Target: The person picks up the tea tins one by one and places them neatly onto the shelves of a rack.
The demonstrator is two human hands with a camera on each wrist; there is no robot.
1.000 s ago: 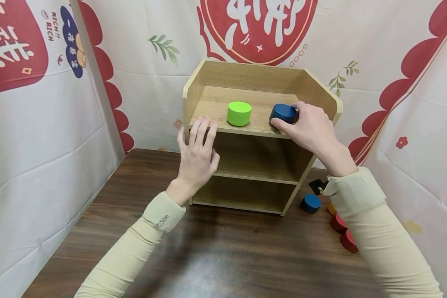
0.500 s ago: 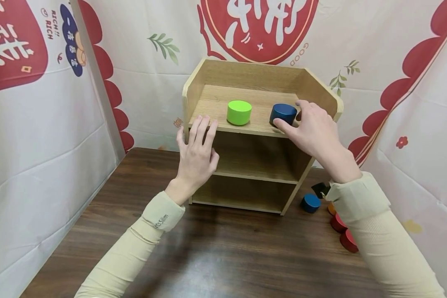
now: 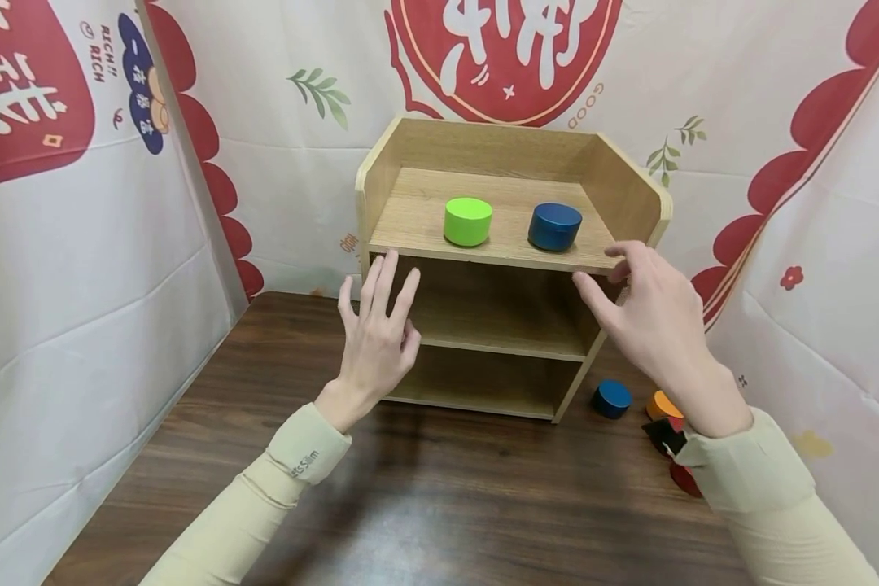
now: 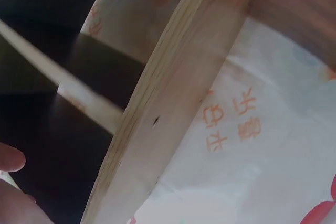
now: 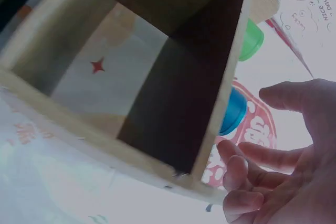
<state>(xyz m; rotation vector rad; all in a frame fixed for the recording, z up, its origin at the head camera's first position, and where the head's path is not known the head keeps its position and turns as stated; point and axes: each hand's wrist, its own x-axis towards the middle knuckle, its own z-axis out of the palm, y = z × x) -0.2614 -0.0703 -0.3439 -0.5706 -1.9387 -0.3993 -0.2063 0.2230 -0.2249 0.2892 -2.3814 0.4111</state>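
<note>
A bright green round block (image 3: 468, 222) and a dark blue round block (image 3: 554, 227) sit side by side on the top board of a small wooden shelf (image 3: 476, 259). My right hand (image 3: 655, 321) is at the shelf's front right corner, thumb and fingers spread apart around nothing. In the right wrist view the blue block (image 5: 234, 112) shows beyond the fingertips, apart from them. My left hand (image 3: 376, 334) is in front of the shelf's left side, fingers spread, the tips close to the top board's front edge. It holds nothing.
On the dark wooden table (image 3: 439, 505), right of the shelf, lie another blue round block (image 3: 611, 399), an orange one (image 3: 662, 405) and a red one (image 3: 684, 480), partly hidden by the right sleeve. Printed cloth walls (image 3: 286, 203) stand behind and at both sides.
My right hand has let go of the dark blue block and drawn back down and to the right. My left hand has dropped slightly away from the top board. Both blocks stay in place.
</note>
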